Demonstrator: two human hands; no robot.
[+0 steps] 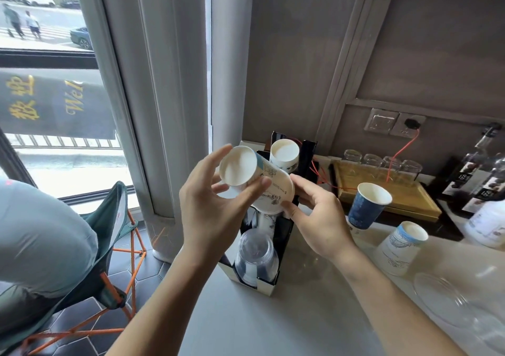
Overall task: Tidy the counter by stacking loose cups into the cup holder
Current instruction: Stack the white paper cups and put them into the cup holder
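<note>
A white paper cup with blue-grey drawings (269, 189) is held tilted above the black cup holder (284, 235), its base turned toward me. My left hand (216, 205) grips it near the base and my right hand (317, 216) touches its rim end. In the holder stand an upside-down white cup stack (284, 152) at the back and upside-down clear plastic cups (255, 257) at the front. Loose on the counter are an upright blue paper cup (366, 208), an upside-down white patterned cup (401, 246) and a clear plastic cup lying on its side (442, 301).
A wooden tray (426, 205) with several upturned glasses sits at the back wall, a red cable running over it to a wall socket (408, 124). Bottles (481, 191) stand at the right. Left of the counter, a person sits in a folding chair (109, 246) by the window.
</note>
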